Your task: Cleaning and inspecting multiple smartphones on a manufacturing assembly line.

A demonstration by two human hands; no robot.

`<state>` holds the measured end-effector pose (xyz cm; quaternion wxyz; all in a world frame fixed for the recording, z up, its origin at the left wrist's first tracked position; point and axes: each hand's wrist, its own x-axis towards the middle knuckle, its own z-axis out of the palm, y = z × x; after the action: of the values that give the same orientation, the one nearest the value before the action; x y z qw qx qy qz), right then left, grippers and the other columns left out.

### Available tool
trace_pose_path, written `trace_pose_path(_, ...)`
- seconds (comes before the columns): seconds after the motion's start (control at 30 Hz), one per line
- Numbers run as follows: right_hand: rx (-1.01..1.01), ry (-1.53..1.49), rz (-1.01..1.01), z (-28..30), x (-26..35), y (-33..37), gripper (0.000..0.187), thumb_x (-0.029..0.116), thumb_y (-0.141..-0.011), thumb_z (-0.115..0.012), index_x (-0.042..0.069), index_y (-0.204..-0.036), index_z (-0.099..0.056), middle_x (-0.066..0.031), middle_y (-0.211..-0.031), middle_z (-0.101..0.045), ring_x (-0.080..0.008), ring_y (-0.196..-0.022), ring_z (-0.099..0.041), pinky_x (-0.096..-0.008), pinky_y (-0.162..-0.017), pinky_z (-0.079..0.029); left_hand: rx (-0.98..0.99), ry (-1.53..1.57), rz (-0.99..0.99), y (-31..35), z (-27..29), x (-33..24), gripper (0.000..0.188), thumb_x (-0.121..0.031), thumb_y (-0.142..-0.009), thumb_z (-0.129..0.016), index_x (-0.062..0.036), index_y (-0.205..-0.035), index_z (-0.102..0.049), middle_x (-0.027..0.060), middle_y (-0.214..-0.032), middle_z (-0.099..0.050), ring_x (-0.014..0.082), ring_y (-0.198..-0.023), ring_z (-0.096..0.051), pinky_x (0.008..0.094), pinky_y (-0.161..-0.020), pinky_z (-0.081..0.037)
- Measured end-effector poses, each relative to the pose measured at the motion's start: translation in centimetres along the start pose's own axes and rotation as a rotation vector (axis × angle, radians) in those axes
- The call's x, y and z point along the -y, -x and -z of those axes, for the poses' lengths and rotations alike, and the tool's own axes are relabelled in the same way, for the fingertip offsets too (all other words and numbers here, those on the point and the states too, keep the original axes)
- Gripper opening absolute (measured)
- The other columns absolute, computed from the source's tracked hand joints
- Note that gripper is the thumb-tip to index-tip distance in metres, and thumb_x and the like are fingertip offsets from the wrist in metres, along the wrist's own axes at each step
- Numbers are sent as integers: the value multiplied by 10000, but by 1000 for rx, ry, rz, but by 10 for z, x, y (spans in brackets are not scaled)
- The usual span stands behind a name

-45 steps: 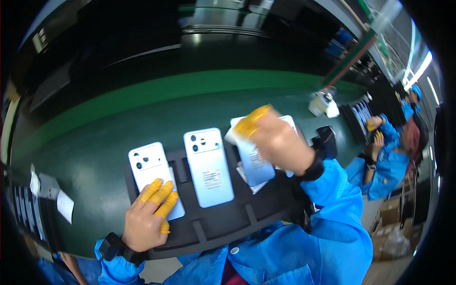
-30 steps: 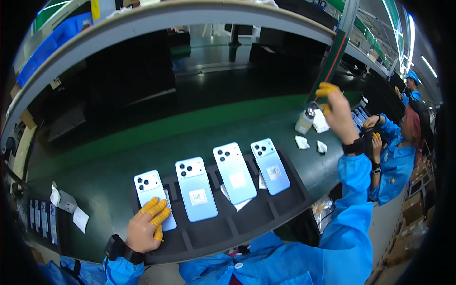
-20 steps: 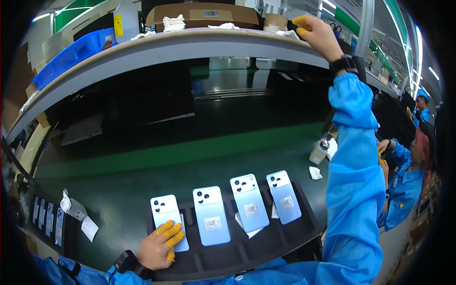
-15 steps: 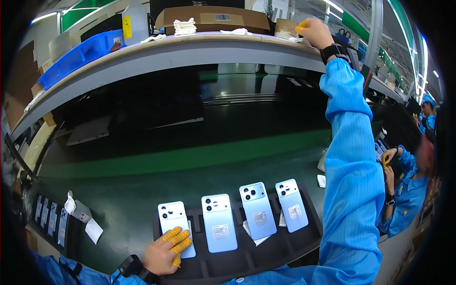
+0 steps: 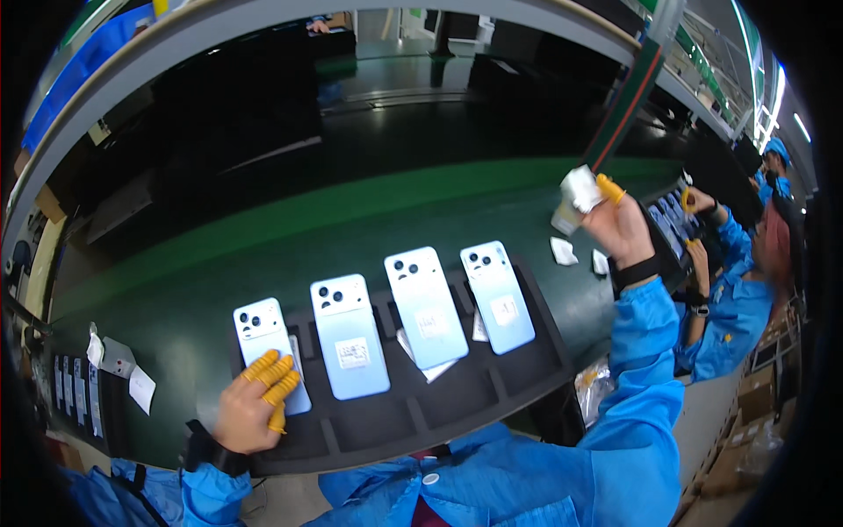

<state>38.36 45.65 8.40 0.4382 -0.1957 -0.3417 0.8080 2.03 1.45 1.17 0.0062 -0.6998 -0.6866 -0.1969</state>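
My left hand (image 5: 249, 406), with ribbed yellow finger cots, lies with outstretched fingers on the leftmost light-blue smartphone (image 5: 263, 332). That phone sits back-up in a black compartment tray (image 5: 373, 431). My right hand (image 5: 622, 230) is raised over the bench at the right, its fingers closed on a white folded cloth (image 5: 581, 188). Just below the cloth shows a pale translucent container (image 5: 565, 216); whether they touch I cannot tell. Other light-blue phones (image 5: 349, 329) lie in the tray, back-up, with white labels. White slips (image 5: 428, 360) poke out from under some of them.
Crumpled white pieces (image 5: 564, 251) lie right of the tray. At the left are another phone tray (image 5: 77, 395), a small grey box (image 5: 115, 356) and a white sheet (image 5: 141, 389). A shelf edge (image 5: 263, 12) spans the top; a co-worker (image 5: 724, 325) sits at the right.
My right hand has come down from the shelf to the bench and now has a white cloth in it. My left hand stays on the leftmost phone. The view has tilted downward.
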Motion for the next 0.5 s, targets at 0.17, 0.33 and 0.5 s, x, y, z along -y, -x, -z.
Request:
trace_pose_path(0.17,156,122,-177,6,-41,52,387,77,-919,-628,-36,-1271,-514,-138,-1242,-586,-263,-1158,-581,-382,-1015,-452,299,-191,81,-37,45,-3,340,-65,-731,-662,-19,-1065,-703,183,-1135,-665,374,-1073,-622,449,-920,-496)
trace_pose_path(0.33,3,382,-158,-29,-44,58,357,11,-889,-661,-47,-1224,-553,-144,-1207,-599,-245,-1103,-594,-345,-989,-471,-80,-200,-38,-110,91,-40,327,-132,-812,-654,11,-1106,-663,206,-1127,-657,405,-1059,-610,438,-923,-486)
trace_pose_path(0.5,141,1109,295,-31,-28,51,207,-50,-861,-636,5,-1059,-640,-117,-1019,-683,-205,-935,-648,-286,-851,-505,9,-136,-103,-175,77,-69,364,-222,-829,-686,-1,-1117,-665,199,-1129,-655,398,-1054,-611,446,-923,-484)
